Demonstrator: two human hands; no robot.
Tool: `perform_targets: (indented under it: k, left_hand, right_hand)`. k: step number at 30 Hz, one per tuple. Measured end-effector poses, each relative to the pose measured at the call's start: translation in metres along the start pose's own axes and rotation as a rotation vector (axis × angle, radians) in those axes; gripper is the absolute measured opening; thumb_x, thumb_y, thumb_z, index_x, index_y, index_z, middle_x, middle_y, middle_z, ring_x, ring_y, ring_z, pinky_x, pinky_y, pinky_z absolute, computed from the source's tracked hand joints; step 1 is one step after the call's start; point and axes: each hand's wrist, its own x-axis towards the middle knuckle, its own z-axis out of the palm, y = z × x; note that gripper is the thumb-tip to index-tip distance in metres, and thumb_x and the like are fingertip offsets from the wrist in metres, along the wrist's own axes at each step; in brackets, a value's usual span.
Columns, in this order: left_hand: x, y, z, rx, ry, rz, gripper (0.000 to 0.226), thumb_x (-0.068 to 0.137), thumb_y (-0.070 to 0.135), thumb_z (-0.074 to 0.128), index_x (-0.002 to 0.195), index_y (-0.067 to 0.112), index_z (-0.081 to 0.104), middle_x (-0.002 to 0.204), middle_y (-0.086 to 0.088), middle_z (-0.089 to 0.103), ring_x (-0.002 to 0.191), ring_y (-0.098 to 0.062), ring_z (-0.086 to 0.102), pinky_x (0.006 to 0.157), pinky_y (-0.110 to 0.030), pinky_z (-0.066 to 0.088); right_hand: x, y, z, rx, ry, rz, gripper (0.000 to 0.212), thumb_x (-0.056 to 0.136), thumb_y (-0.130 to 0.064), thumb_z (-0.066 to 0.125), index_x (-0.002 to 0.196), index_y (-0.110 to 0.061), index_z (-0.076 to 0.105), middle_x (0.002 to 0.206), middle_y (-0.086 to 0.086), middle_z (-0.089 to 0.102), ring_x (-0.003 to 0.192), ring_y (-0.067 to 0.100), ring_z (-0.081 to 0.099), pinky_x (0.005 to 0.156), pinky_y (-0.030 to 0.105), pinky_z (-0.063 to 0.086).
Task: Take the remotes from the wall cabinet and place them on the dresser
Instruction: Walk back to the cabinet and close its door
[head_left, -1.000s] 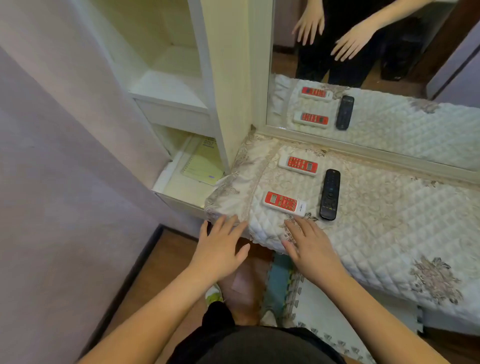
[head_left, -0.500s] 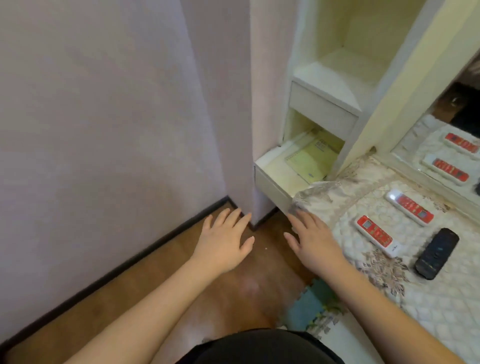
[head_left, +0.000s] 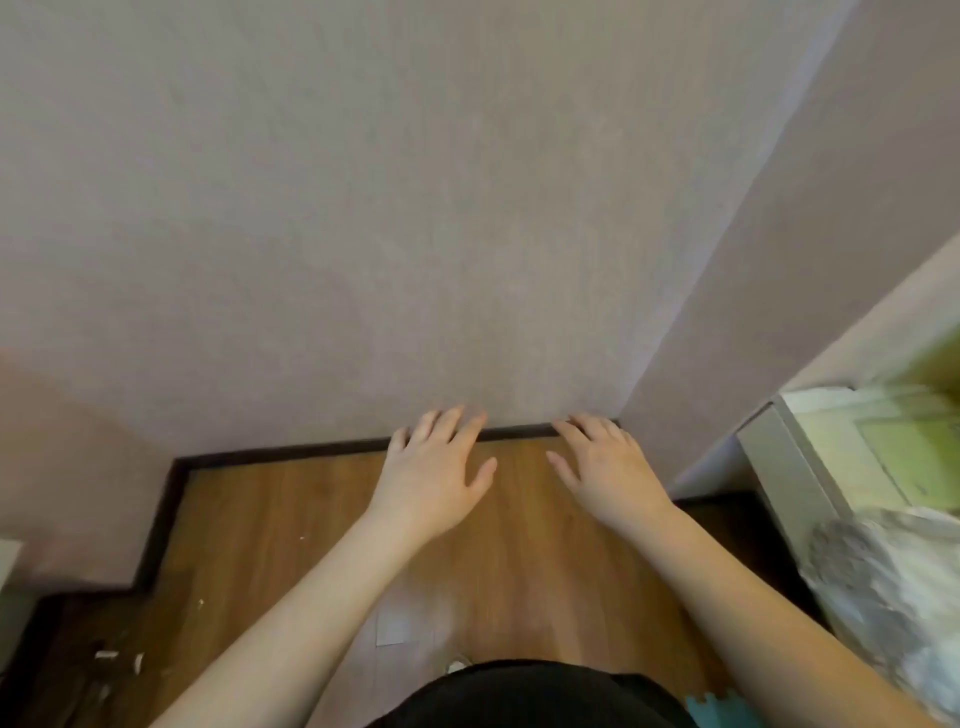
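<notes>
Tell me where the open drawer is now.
In the head view the open drawer is at the right edge, right of the right hand.

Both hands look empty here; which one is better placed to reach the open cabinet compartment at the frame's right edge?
Right, probably. The right hand hangs open and empty on the side nearer the compartment; the left hand, also open and empty, would have to cross the body. No remotes show in this view.
</notes>
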Motion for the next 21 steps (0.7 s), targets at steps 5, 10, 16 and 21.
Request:
perform_targets:
  k: [5,10,16,21]
  left_hand:
    - [-0.039,-0.072,-0.013,0.014,0.077,-0.181,0.060,0.096,0.057,0.026,0.150,0.032,0.023,0.159,0.004,0.024,0.146,-0.019,0.018,0.117,-0.046,0.020]
    - [-0.080,-0.126,-0.023,-0.079,0.149,-0.425,0.058,0.097,0.057,0.019,0.150,0.032,0.027,0.159,0.004,0.025,0.147,-0.018,0.016,0.118,-0.046,0.014]
    - [-0.111,-0.158,-0.027,-0.163,0.203,-0.659,0.058,0.098,0.057,0.024,0.150,0.035,0.023,0.160,0.006,0.023,0.149,-0.018,0.014,0.120,-0.046,0.011]
    - [-0.122,-0.177,-0.043,-0.100,0.251,-0.837,0.057,0.097,0.058,0.027,0.149,0.035,0.027,0.158,0.006,0.030,0.147,-0.018,0.022,0.119,-0.047,0.019]
  right_hand:
    - [0.040,-0.076,0.002,-0.047,-0.026,-0.191,0.052,0.098,-0.047,0.036,0.143,-0.022,0.039,0.148,0.004,0.040,0.136,0.023,0.035,0.111,0.037,0.029]
    - [0.072,-0.144,0.000,-0.114,-0.054,-0.408,0.051,0.097,-0.045,0.037,0.143,-0.022,0.039,0.148,0.004,0.041,0.135,0.023,0.037,0.110,0.037,0.030]
    - [0.106,-0.210,0.007,-0.127,-0.104,-0.625,0.050,0.097,-0.044,0.038,0.142,-0.022,0.041,0.146,0.004,0.043,0.135,0.024,0.038,0.109,0.037,0.032]
    - [0.135,-0.264,0.004,-0.098,-0.106,-0.834,0.049,0.095,-0.043,0.041,0.140,-0.023,0.044,0.144,0.004,0.046,0.133,0.025,0.041,0.107,0.037,0.032]
